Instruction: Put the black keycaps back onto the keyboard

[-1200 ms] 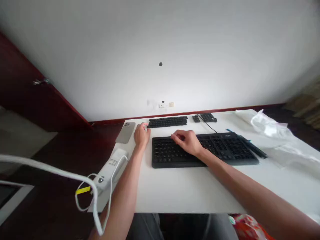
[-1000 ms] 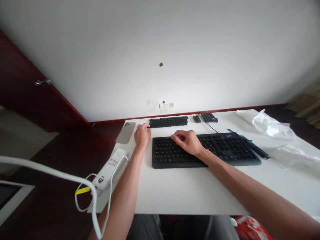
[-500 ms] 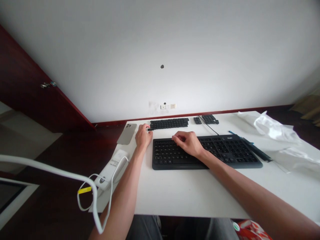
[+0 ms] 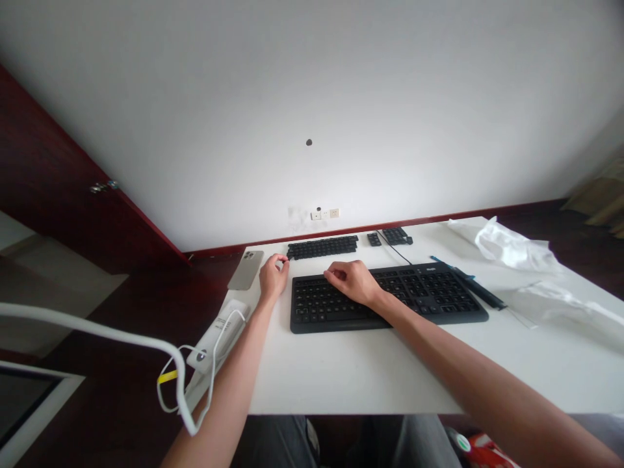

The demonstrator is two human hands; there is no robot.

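Observation:
A black keyboard (image 4: 429, 299) lies across the middle of the white table (image 4: 365, 370). My right hand (image 4: 351, 282) rests on its upper left keys, fingers curled and pinched together. Beside the keyboard's far left corner, my left hand (image 4: 273, 276) pinches a small black keycap (image 4: 288, 257) between thumb and fingers. Just behind it, rows of loose black keycaps (image 4: 322, 247) are laid out near the table's far edge. A smaller group of keycaps (image 4: 392, 236) lies further right.
A grey phone (image 4: 245, 269) lies face down at the far left corner. A white device (image 4: 214, 338) with a white cable (image 4: 175, 383) sits on the left edge. Dark pens (image 4: 475, 288) and crumpled clear plastic (image 4: 511, 248) lie right of the keyboard.
The view has shifted slightly. My left hand has closed its fingertips on a keycap at the left end of the loose row. My right hand stays on the keyboard.

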